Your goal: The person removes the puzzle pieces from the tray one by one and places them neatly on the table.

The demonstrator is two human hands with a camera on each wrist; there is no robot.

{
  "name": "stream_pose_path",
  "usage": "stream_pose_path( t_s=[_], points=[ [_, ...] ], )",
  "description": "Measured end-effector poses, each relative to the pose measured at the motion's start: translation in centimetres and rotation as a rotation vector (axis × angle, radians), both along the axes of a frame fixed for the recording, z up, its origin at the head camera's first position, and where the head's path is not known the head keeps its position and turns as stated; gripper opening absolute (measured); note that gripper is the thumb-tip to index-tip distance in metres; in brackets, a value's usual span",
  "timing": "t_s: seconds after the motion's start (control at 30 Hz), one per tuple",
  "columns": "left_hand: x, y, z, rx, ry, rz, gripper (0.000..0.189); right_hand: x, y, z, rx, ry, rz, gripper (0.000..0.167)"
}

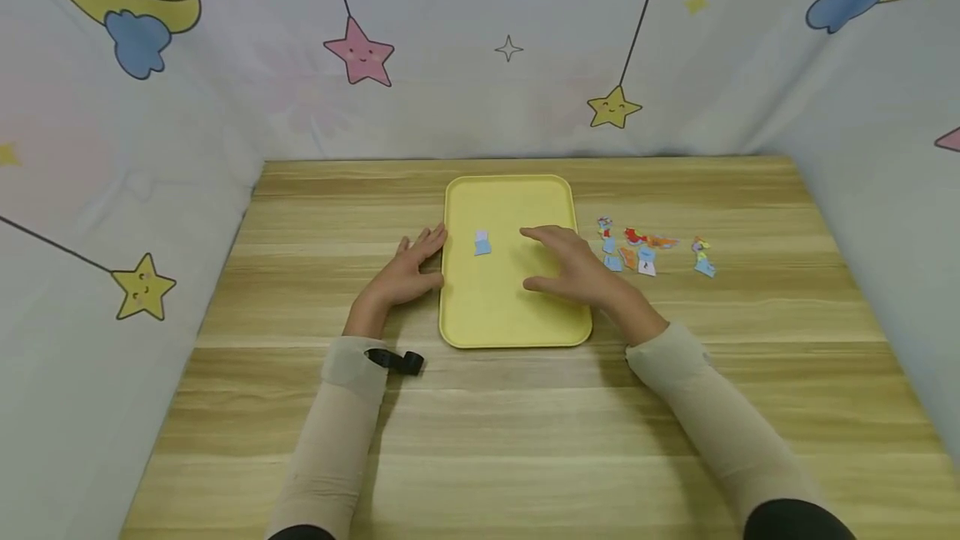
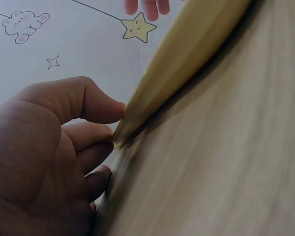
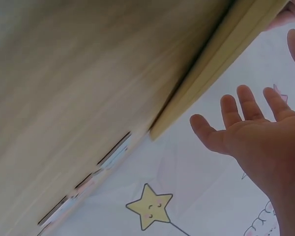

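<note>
A yellow tray (image 1: 502,319) lies on the wooden table. On it, left of the middle, is one small flat piece (image 1: 483,243), pale lilac and light blue with a cut-out outline. My left hand (image 1: 405,273) touches the tray's left edge with its fingertips and thumb; the left wrist view shows the same hand (image 2: 44,147) against the tray's rim (image 2: 172,64). Above the right half of the tray hovers my right hand (image 1: 573,269), fingers and thumb spread. Nothing lies between them, and the palm (image 3: 270,152) is bare in the right wrist view.
Right of the tray several small colourful flat pieces (image 1: 646,261) lie in a cluster. One piece (image 1: 702,258) sits apart, farther right. A white cloth (image 1: 450,107) printed with stars and moons hangs behind the table (image 1: 510,440) and along both sides.
</note>
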State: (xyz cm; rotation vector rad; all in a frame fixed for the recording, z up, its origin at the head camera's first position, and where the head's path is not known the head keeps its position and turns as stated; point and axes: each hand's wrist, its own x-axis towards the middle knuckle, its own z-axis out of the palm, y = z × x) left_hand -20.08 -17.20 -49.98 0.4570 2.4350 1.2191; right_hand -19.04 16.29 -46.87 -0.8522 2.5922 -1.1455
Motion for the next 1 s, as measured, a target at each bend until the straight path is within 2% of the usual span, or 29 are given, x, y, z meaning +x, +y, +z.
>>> stream_pose_path(
  t_s=[0.37, 1.0],
  points=[
    [0.1, 0.0, 0.0, 0.005, 0.011, -0.009, 0.085, 0.0, -2.2, 0.0, 0.04, -0.004, 0.03, 0.081],
    [-0.1, -0.1, -0.2, 0.008, 0.024, -0.012, 0.085, -0.7, -4.4, 0.0, 0.103, -0.031, 0.034, 0.081]
  ],
)
